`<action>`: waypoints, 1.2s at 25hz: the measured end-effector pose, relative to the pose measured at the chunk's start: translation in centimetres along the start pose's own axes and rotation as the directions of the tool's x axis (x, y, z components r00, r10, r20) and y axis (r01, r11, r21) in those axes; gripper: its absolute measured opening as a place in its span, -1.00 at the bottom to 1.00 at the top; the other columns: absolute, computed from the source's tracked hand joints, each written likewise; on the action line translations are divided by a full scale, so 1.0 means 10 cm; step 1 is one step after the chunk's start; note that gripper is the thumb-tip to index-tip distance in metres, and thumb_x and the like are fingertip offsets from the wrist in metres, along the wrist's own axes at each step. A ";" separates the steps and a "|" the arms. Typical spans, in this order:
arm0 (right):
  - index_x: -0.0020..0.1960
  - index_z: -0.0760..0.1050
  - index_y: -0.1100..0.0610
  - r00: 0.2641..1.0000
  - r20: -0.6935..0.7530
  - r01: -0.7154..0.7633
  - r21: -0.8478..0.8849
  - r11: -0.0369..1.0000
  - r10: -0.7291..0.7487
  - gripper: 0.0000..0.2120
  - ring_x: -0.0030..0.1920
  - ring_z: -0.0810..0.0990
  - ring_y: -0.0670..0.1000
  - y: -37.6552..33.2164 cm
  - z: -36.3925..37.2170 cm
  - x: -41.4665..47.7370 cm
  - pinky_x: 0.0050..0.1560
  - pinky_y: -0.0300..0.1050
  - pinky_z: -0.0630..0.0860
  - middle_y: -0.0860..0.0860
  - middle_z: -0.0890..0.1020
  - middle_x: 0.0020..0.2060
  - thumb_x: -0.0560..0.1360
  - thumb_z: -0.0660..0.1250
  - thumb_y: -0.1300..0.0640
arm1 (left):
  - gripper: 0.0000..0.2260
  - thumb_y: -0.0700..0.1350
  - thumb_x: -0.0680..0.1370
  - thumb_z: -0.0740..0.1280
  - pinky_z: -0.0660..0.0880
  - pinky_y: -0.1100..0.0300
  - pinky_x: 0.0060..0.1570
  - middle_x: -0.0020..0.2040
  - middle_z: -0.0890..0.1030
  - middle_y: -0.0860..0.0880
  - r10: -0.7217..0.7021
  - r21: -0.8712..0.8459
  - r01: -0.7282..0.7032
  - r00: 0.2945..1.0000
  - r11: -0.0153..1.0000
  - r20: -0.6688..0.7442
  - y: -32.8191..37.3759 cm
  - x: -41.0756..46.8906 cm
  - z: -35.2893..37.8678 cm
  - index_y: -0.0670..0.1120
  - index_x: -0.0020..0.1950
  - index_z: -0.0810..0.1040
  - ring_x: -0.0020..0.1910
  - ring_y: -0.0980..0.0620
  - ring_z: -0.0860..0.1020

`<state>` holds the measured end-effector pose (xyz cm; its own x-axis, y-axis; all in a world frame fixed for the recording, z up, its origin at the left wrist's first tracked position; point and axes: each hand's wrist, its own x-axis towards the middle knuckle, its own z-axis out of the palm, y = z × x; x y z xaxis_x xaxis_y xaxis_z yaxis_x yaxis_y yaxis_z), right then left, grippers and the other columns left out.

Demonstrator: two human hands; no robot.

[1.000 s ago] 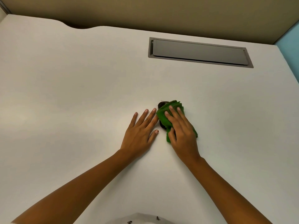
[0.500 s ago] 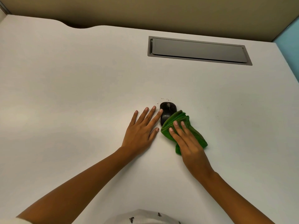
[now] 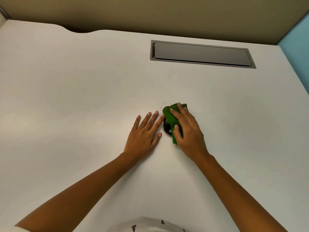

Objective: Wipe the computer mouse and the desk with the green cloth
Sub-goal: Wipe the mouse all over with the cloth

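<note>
A black computer mouse point(image 3: 167, 127) lies on the white desk point(image 3: 83, 97) near its middle. The green cloth point(image 3: 170, 115) is draped over most of the mouse, so only the mouse's near left part shows. My right hand point(image 3: 188, 129) presses down on the green cloth, fingers and thumb wrapped over it. My left hand point(image 3: 144, 134) lies flat on the desk with fingers spread, and its index fingertip touches the mouse's left side.
A grey cable hatch point(image 3: 201, 54) is set into the desk at the back right. Small dark crumbs point(image 3: 167, 103) lie just beyond the cloth. A beige partition point(image 3: 150, 12) runs along the back and a blue wall point(image 3: 299, 52) along the right.
My right hand has pushed the green cloth forward from the near right of the mouse up over it, covering most of it again. My left hand has stayed in place.
</note>
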<state>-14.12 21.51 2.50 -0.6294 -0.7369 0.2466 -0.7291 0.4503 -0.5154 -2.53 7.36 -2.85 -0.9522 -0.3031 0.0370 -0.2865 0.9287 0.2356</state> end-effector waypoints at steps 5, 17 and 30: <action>0.46 0.26 0.09 0.997 0.035 0.077 -0.077 0.994 -0.075 -0.50 0.50 0.19 0.06 0.17 0.12 0.05 0.47 -0.01 0.26 0.06 0.27 0.49 0.56 0.21 -0.01 | -0.48 0.14 0.65 -0.10 -0.03 -0.09 0.55 0.60 -0.01 0.03 -0.003 -0.020 0.003 1.000 1.000 -0.007 0.00 0.00 0.00 0.10 0.56 -0.22 0.58 0.03 -0.06; 0.41 0.34 0.20 0.968 -0.070 0.221 -0.223 0.950 -0.241 -0.61 0.45 0.32 0.12 0.36 0.11 -0.37 0.36 0.03 0.42 0.17 0.37 0.41 0.60 0.18 0.16 | -0.48 0.14 0.64 -0.14 -0.07 -0.08 0.55 0.61 -0.03 0.04 -0.010 -0.030 0.010 1.000 0.999 0.010 0.01 0.00 -0.03 0.11 0.57 -0.22 0.58 0.02 -0.09; 0.23 0.55 0.17 0.966 -0.259 -0.029 -0.150 0.988 -0.010 -0.62 0.21 0.57 0.14 0.52 -0.25 -0.46 0.23 0.06 0.53 0.14 0.59 0.21 0.46 0.31 0.42 | -0.41 -0.04 0.62 0.12 -0.11 -0.07 0.55 0.56 0.22 -0.04 -0.130 -0.213 0.107 0.986 0.971 -0.101 0.30 -0.18 -0.23 -0.05 0.59 -0.08 0.56 -0.01 0.14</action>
<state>-15.64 28.48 0.74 -0.6699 -0.5860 0.4559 -0.7423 0.5424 -0.3935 -1.41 10.21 0.01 -0.8911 -0.4417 0.1039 -0.3574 0.8243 0.4392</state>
